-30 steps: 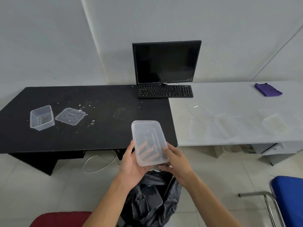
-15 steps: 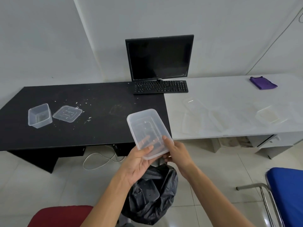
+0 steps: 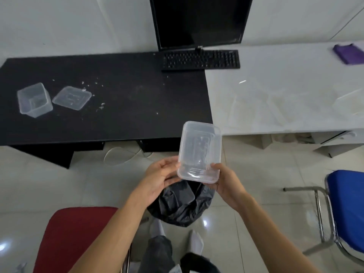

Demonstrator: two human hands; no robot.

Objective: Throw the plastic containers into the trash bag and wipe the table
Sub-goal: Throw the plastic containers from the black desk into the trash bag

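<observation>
Step in hand: binning. Your left hand (image 3: 159, 178) and right hand (image 3: 226, 182) each pinch near end of clear container (image 3: 200, 152), centre frame, over trash bag (image 3: 181, 203). Next, likely: loosen both grips, drop it in. Tub (image 3: 34, 99) and lid (image 3: 71, 97) wait at left on black table (image 3: 128, 115).

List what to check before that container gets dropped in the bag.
1. Grip secure: ok. The left hand and right hand both hold the near end of the clear container.
2. Bag under the drop: ok. The trash bag sits on the floor right below the hands.
3. Bag mouth open: cannot tell. It is crumpled and partly hidden.
4. Other containers cleared: not ok. A tub and lid lie on the black table.
5. Table wiped: not ok. Crumbs are scattered there.
6. Cloth available: ok. A purple cloth lies on the white table.
</observation>
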